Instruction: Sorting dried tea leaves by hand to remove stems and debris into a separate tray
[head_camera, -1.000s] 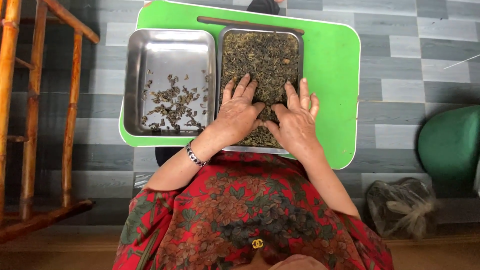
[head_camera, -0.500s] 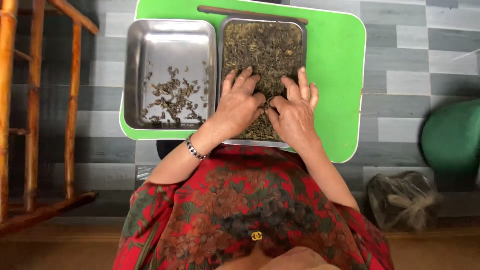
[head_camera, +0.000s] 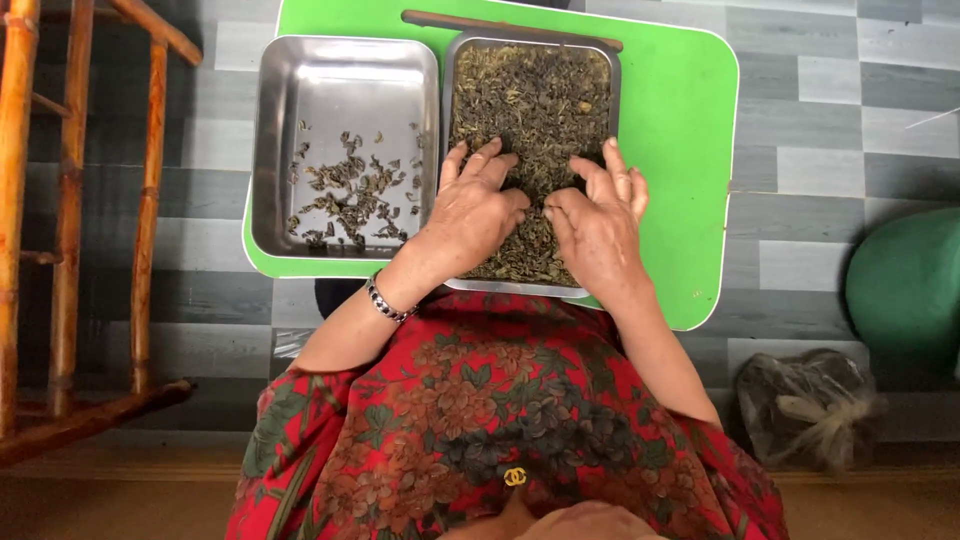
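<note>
The left hand (head_camera: 470, 205) and the right hand (head_camera: 598, 222) lie flat, side by side, on a pile of dry leaves (head_camera: 530, 110). The fingers are spread and grip nothing. A bracelet (head_camera: 386, 302) sits on the left wrist. The leaves fill the right tray (head_camera: 612, 60), which is made of shiny metal. Just beside it, on the left, is another tray (head_camera: 350, 70) with only a few leaves (head_camera: 345, 195) in it. Both trays rest on a green table (head_camera: 680, 130). A brown stick (head_camera: 510, 28) lies past the full tray. A wooden frame (head_camera: 70, 200) stands far left. A clear bag (head_camera: 805, 405) lies on the floor to the right.
</note>
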